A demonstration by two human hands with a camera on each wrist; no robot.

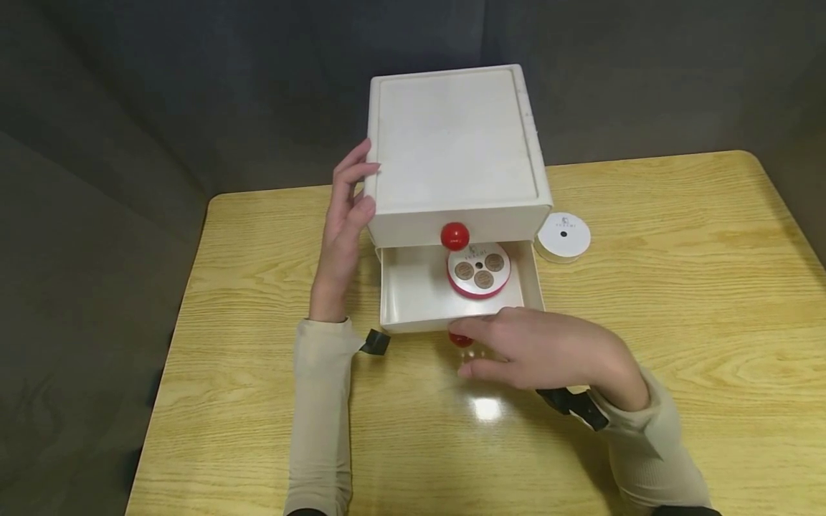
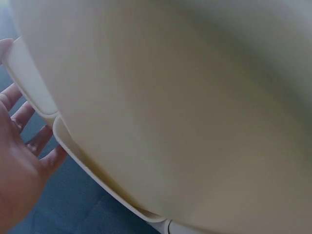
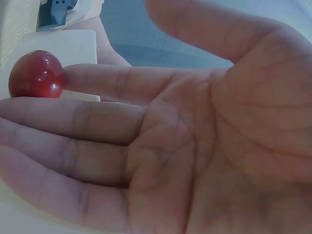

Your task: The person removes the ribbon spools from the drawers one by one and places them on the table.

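A white two-drawer box [image 1: 458,136] stands at the back of the table, its upper drawer closed under a red knob [image 1: 454,236]. The lower drawer [image 1: 413,287] is pulled out and holds a ribbon spool [image 1: 479,271] with a red edge and brown round stickers. My left hand [image 1: 342,222] rests against the box's left side, fingers spread along it. At the lower drawer's red knob [image 3: 36,75] is my right hand [image 1: 548,347]; its fingers are straight, the index fingertip at the knob and the thumb apart. The hand partly hides this knob in the head view.
A white spool [image 1: 564,236] lies on the wooden table [image 1: 245,287] just right of the box. Dark curtains [image 1: 258,93] hang behind and at the sides. Dark straps [image 1: 574,405] are on the sleeves near the wrists.
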